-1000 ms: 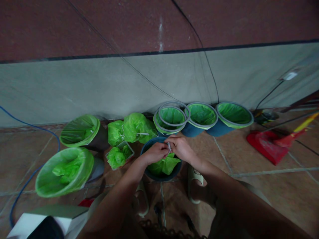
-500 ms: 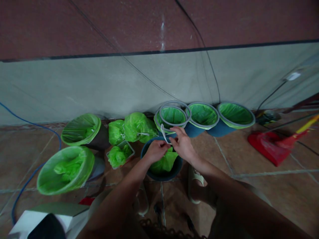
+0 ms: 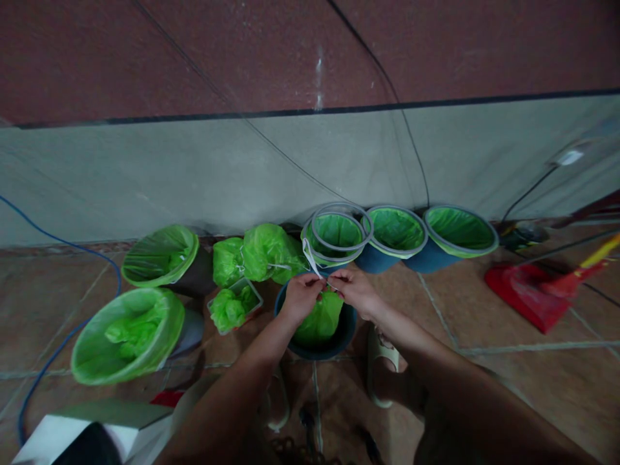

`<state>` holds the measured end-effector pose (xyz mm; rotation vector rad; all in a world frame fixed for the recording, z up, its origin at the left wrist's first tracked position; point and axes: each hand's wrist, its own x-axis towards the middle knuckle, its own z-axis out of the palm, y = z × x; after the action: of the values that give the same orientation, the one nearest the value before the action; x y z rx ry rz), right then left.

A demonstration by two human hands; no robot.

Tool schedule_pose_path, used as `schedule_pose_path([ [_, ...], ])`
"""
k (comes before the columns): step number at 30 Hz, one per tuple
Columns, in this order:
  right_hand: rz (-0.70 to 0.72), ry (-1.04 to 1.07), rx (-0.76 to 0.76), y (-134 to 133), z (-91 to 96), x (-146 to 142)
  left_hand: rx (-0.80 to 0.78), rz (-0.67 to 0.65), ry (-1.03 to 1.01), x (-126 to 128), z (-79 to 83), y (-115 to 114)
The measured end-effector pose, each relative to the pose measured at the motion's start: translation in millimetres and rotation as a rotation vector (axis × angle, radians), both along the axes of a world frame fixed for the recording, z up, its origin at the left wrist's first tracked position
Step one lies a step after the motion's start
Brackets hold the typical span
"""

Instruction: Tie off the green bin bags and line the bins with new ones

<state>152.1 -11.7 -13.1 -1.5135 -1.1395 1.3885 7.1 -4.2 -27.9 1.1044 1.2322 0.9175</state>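
Observation:
In front of my feet stands a dark blue bin (image 3: 349, 329) with a green trash bag (image 3: 317, 323) gathered inside it. Over the bag's top, my left hand (image 3: 304, 294) and my right hand (image 3: 355, 290) meet, fingers pinched on a white drawstring (image 3: 310, 254). One length of the string sticks up past my left fingers. The part between my fingertips is small, so I cannot make out whether it is knotted.
Bins with green liners (image 3: 398, 229) and grey rims line the wall on the right. Two lined bins (image 3: 177, 336) stand left, near tied green bags (image 3: 271, 252) and a small container (image 3: 254, 298). A red dustpan (image 3: 526, 294) lies right; a blue cable (image 3: 53, 361) runs left.
My right hand has come down and closed in on my left, its fingers now pinching at the string. The drawstring's free end leans further left. The view has shifted slightly.

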Motion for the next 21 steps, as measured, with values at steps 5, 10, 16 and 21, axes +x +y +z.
schedule_pose_path([
  [5,0.040,0.086,-0.091,-4.5,4.1,-0.8,-0.045,0.060,-0.130,-0.2,6.8,-0.7],
  [10,0.126,0.041,0.004,-4.5,-6.8,1.4,-0.047,0.072,-0.128,0.9,8.9,0.3],
  [16,0.062,-0.042,0.255,0.0,-16.3,-2.6,-0.026,0.037,-0.131,2.7,6.9,0.2],
  [21,0.082,0.153,0.241,-3.0,-15.0,-10.4,-0.029,-0.021,-0.169,1.9,5.9,-0.9],
])
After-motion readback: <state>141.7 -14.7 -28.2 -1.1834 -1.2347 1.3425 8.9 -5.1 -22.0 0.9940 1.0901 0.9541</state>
